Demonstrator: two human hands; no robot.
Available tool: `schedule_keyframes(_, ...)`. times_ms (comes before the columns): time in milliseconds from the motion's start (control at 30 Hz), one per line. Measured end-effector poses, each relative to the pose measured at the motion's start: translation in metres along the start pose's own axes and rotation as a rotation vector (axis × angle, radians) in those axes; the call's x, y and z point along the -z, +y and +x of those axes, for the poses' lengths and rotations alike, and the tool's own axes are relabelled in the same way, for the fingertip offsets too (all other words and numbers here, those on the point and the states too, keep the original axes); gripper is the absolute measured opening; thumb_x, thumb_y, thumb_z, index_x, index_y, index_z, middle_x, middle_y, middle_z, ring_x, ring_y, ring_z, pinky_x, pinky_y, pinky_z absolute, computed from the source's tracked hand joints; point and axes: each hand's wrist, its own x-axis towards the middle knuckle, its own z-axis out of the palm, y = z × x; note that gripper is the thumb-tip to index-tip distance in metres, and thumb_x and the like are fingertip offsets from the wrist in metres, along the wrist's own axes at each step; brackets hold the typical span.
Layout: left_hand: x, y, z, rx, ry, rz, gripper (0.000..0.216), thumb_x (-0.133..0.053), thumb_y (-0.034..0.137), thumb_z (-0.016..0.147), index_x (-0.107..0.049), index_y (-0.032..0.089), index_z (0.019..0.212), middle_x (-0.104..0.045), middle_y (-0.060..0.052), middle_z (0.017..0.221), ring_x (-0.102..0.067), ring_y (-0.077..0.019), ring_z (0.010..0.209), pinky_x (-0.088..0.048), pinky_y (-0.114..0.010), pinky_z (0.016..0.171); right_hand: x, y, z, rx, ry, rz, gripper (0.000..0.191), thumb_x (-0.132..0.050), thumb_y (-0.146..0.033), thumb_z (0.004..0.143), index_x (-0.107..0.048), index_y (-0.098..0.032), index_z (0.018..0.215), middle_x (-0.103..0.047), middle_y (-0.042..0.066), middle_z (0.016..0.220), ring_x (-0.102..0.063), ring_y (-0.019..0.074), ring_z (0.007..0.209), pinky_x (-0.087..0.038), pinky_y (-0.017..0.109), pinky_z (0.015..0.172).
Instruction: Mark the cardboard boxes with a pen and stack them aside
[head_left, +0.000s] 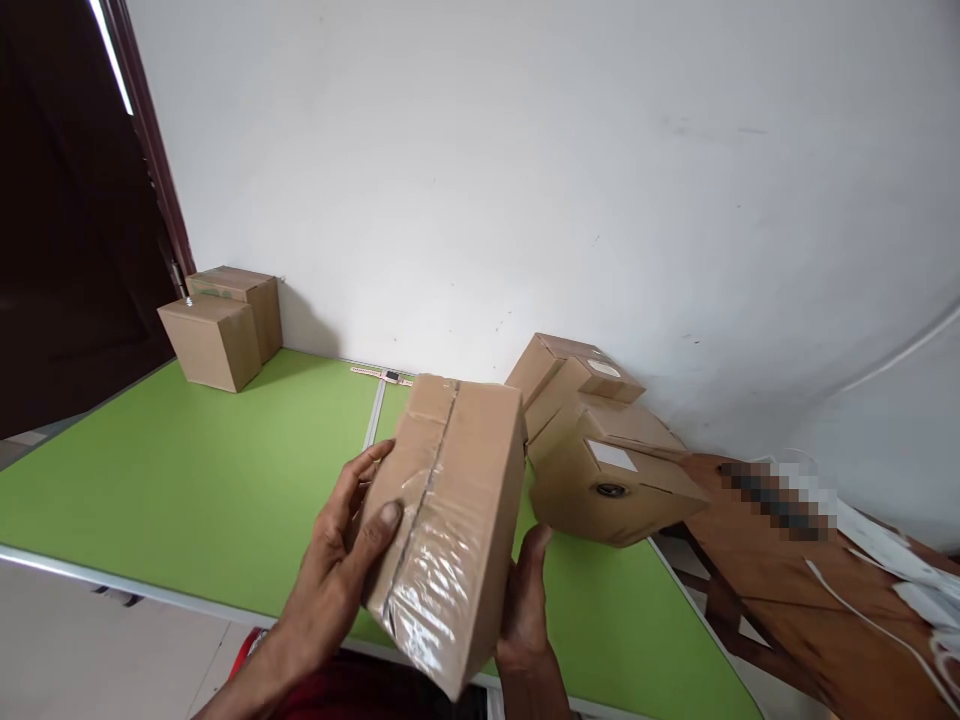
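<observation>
I hold a brown cardboard box [450, 510], sealed along its middle with clear tape, tilted above the near edge of the green table [187, 480]. My left hand [349, 545] grips its left side, thumb pressed on the taped face. My right hand [525, 610] supports the box from below on the right, fingers curled against its underside.
Two cardboard boxes [221, 330] stand at the table's far left corner by a dark doorway. A stack of taped boxes [600, 450] with white labels sits at the far right against the white wall. A wooden bench [795, 590] with white straps lies to the right.
</observation>
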Motion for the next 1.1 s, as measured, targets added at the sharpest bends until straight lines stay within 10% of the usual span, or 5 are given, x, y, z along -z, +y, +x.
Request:
schedule_keyframes(333, 0.049, -0.024, 0.033, 0.309, -0.030, -0.325, 0.094, -0.065, 0.085, 0.083, -0.056, 0.020, 0.151, -0.065, -0.017, 0.148, -0.061, -0.0392, 0.135, -0.051, -0.049, 0.111, -0.030, -0.033, 0.004, -0.070, -0.125, 0.028, 0.085, -0.063, -0.086, 0.083, -0.061, -0.034, 0.150, -0.068, 0.007, 0.147, -0.055, 0.0363, 0.143, -0.054, 0.054, 0.109)
schedule_keyframes(600, 0.068, -0.035, 0.039, 0.494, -0.019, -0.713, 0.038, -0.079, 0.051, 0.081, -0.072, 0.019, 0.100, -0.080, -0.004, 0.087, -0.079, -0.0293, 0.088, -0.061, -0.042, 0.085, -0.040, -0.058, 0.010, 0.029, -0.127, -0.161, 0.073, -0.072, -0.077, 0.084, -0.060, -0.034, 0.142, -0.049, 0.008, 0.165, -0.052, 0.0359, 0.144, -0.059, 0.043, 0.097)
schedule_keyframes(867, 0.077, -0.058, -0.015, 0.446, -0.115, -0.521, 0.059, -0.088, 0.033, 0.063, -0.074, 0.013, 0.117, -0.083, -0.014, 0.107, -0.076, -0.0393, 0.109, -0.060, -0.048, 0.095, -0.043, -0.036, 0.003, -0.069, -0.234, -0.260, 0.108, -0.075, -0.080, 0.077, -0.035, -0.031, 0.164, -0.041, 0.012, 0.170, -0.042, 0.0379, 0.153, -0.042, 0.055, 0.120)
schedule_keyframes(1100, 0.108, -0.056, -0.045, 0.396, -0.198, -0.236, 0.103, -0.077, 0.070, 0.082, -0.040, 0.020, 0.164, -0.057, -0.021, 0.158, -0.059, -0.0451, 0.138, -0.052, -0.057, 0.110, -0.062, -0.020, -0.025, -0.042, -0.390, -0.295, 0.116, -0.078, -0.072, 0.078, -0.019, -0.031, 0.170, -0.041, 0.014, 0.169, -0.043, 0.0393, 0.152, -0.045, 0.055, 0.118)
